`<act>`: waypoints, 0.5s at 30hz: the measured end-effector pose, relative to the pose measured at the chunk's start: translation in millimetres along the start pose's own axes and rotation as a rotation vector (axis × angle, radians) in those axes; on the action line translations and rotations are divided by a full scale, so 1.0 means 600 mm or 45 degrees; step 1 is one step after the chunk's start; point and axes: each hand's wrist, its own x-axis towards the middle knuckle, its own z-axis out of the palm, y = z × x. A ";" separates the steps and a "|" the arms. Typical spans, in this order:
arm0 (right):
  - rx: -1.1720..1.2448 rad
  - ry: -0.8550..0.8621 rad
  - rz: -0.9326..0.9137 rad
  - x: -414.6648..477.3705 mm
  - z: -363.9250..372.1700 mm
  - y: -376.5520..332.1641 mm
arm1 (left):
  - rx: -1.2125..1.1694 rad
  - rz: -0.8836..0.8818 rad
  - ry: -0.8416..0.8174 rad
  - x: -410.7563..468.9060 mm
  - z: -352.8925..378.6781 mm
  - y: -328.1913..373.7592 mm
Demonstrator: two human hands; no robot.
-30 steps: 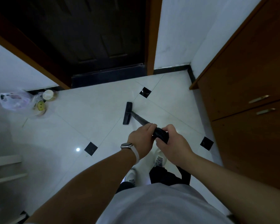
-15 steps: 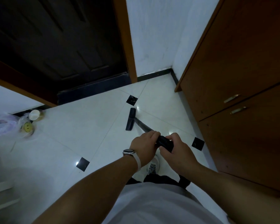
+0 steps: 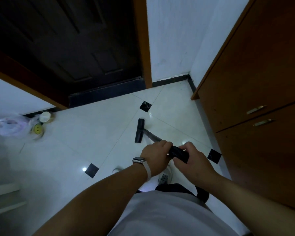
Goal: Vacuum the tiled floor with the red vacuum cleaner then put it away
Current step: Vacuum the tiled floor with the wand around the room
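Vacuum cleaner wand (image 3: 152, 134) is held slanting down to the tiled floor (image 3: 92, 133), where its black floor head (image 3: 139, 130) is laid flat on a white tile, not far from the dark door (image 3: 75, 40). The wand's black grip (image 3: 178, 153) is clasped by both hands: the left hand (image 3: 157, 155), with a watch (image 3: 139, 160) at its wrist, is curled round the lower end, the right hand (image 3: 192, 160) round the upper end. A wooden cabinet (image 3: 254, 74) is seen at the right, and a plastic bag (image 3: 10, 126) by the left wall.
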 end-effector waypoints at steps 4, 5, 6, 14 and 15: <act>-0.068 -0.047 -0.013 0.015 0.042 -0.035 | -0.026 -0.062 0.017 -0.033 -0.018 -0.046; -0.086 -0.054 -0.004 0.018 0.056 -0.046 | -0.042 -0.076 0.027 -0.043 -0.022 -0.060; -0.101 -0.060 0.003 0.020 0.071 -0.057 | -0.052 -0.094 0.030 -0.055 -0.024 -0.076; -0.245 -0.111 -0.088 0.035 0.207 -0.152 | -0.120 -0.252 0.105 -0.155 -0.053 -0.209; -0.266 -0.114 -0.099 0.036 0.226 -0.164 | -0.125 -0.254 0.133 -0.169 -0.057 -0.227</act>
